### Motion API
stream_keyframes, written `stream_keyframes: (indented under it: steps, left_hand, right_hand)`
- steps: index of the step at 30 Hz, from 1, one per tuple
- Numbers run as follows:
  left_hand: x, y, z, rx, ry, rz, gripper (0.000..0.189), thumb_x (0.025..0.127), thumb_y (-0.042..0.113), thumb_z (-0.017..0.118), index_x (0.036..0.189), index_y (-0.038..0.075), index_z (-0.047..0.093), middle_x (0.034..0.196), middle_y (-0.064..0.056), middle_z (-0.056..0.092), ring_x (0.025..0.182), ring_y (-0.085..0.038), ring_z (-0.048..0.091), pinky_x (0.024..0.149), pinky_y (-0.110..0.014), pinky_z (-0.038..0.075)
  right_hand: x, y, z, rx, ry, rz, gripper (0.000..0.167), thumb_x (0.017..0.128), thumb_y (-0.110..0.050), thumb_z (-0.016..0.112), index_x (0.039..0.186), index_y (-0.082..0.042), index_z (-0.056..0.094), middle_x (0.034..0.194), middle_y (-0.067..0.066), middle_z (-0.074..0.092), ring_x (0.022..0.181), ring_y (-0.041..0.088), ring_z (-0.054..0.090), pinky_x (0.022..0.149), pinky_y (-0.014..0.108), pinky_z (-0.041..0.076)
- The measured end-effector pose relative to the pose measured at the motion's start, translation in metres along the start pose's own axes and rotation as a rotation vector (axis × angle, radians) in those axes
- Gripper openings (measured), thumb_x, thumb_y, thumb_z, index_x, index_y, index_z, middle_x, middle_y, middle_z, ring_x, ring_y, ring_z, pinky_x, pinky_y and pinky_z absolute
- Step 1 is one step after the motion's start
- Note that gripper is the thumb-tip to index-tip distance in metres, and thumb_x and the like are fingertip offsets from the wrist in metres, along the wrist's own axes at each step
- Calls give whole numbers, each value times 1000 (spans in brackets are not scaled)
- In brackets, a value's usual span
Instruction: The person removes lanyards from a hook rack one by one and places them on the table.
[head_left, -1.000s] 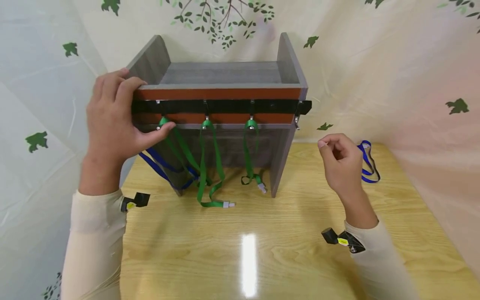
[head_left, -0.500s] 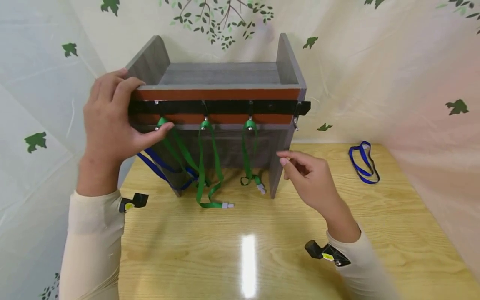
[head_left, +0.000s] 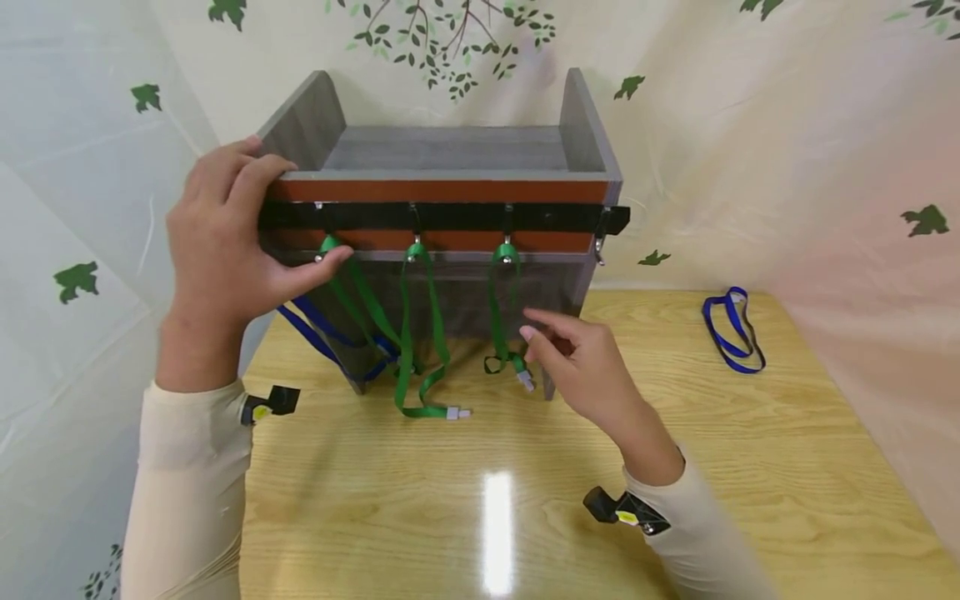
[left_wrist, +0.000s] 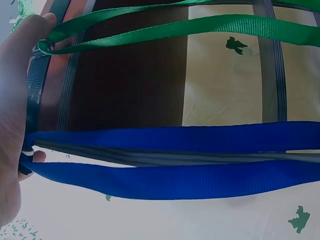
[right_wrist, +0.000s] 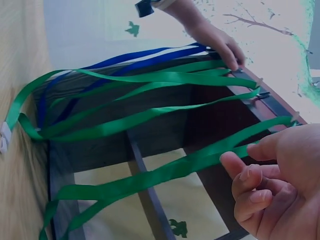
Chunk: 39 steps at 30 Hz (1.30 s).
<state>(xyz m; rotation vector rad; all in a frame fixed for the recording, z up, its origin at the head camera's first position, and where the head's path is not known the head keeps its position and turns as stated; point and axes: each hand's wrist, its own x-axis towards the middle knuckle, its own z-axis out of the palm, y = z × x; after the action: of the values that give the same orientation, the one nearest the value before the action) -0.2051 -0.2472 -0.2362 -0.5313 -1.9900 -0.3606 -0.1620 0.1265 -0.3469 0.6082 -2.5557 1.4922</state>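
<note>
No readable text, brand, number or sign in any view. Left label (head_left: 261, 412), yellow, on left camera (head_left: 283, 399) at sleeve cuff: too small to read in head view. Right label (head_left: 627, 517), yellow, on right camera (head_left: 598, 504) at opposite cuff: likewise too small to read.
</note>
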Motion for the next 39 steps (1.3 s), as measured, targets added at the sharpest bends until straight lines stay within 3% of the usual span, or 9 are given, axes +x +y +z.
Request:
stream_keyframes:
  steps: [4,8,15,23,28,33,36,39]
  left_hand:
    - [-1,1,0,7,-7,0,102,76,91,58,125,3,68,132,-24,68,131,-43,63,99,-69,55]
    - [-1,1,0,13,-14,1,102,76,92,58,126,3,68,133,-23,68,131,-42,63,98,-69,55]
    - [-1,0,-1,15,-11,0,102,76,92,57,126,3,68,132,-23,68,131,-42,63,97,-68,56]
    - [-2,0,-1,14,-2,0,102,76,92,57,125,4,69,131,-23,69,130,-41,64,94,-69,56]
    - [-2,0,0,13,-5,-3,103,75,93,57,125,4,69,131,-22,70,130,-40,64,92,-69,56]
    - [-1,0,0,13,-2,-2,103,75,93,57,125,4,69,131,-21,70,130,-40,64,93,-69,56]
    - [-1,0,0,14,2,0,103,75,94,57,125,4,69,132,-21,70,129,-40,64,92,-69,56]
    - [0,0,-1,12,7,1,104,75,94,57,124,4,69,132,-21,70,129,-40,64,90,-69,56]
  right_hand:
    - [1,0,6,-7,-20,48,43,107,-31,63,142,-5,66,94,5,79,81,18,74,68,24,57]
    - [3,-2,11,-42,-8,38,44,106,-30,65,141,-3,67,95,4,81,82,20,76,71,25,60]
    - [10,-2,22,-84,19,-39,39,104,-27,68,134,-1,71,90,4,80,73,14,71,65,25,57]
    - [14,6,40,-67,-43,-82,30,106,-27,64,117,-2,75,81,5,77,58,4,56,53,24,44]
    - [16,10,43,59,-90,-24,31,111,-27,55,101,-5,75,80,9,75,43,11,45,44,25,37]
    - [18,16,44,186,-180,44,28,112,-28,53,109,-7,71,91,10,77,46,34,54,42,28,41]
    - [19,19,45,272,-243,80,24,111,-25,55,113,-5,68,94,17,75,45,35,55,41,29,43]
    - [19,18,46,329,-267,97,24,111,-20,54,120,-3,68,101,19,75,49,24,63,40,35,48]
